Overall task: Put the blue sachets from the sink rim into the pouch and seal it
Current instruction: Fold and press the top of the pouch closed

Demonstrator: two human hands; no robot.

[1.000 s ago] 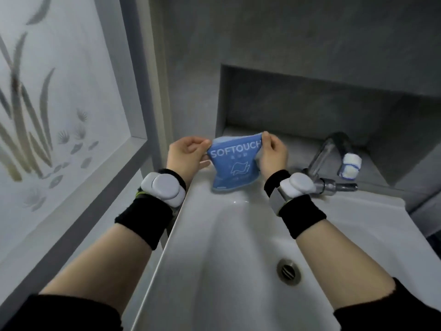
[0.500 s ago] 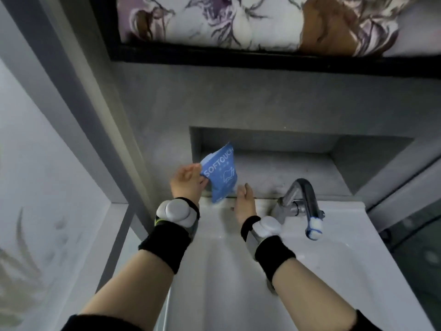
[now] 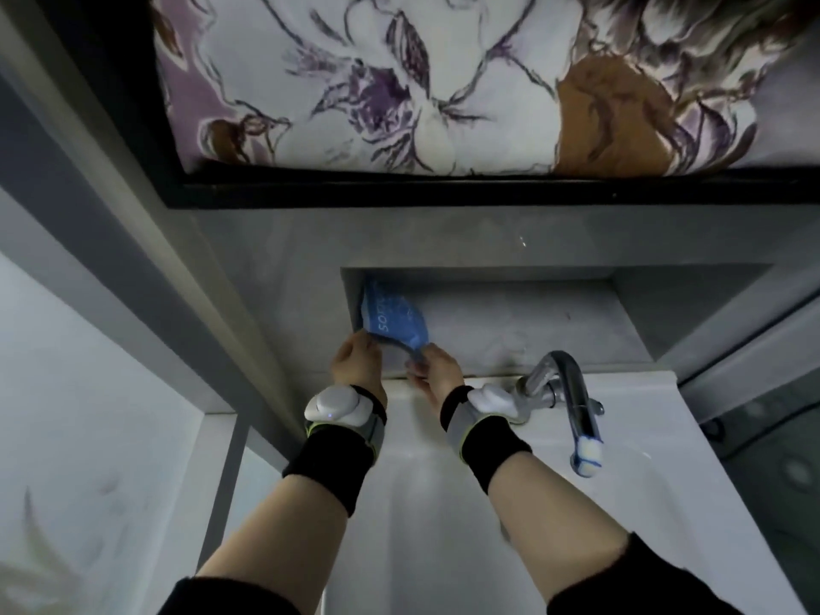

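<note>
Fig.: L hand (image 3: 357, 366) & R hand (image 3: 435, 370) each pinch pouch (image 3: 395, 321) at its lower edge; likely soft, light, slippery film, so grip by edges

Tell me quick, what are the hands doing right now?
The left hand is closed, pinching the lower corner of the blue pouch.
The right hand is closed, gripping the other end of the same pouch.
</note>
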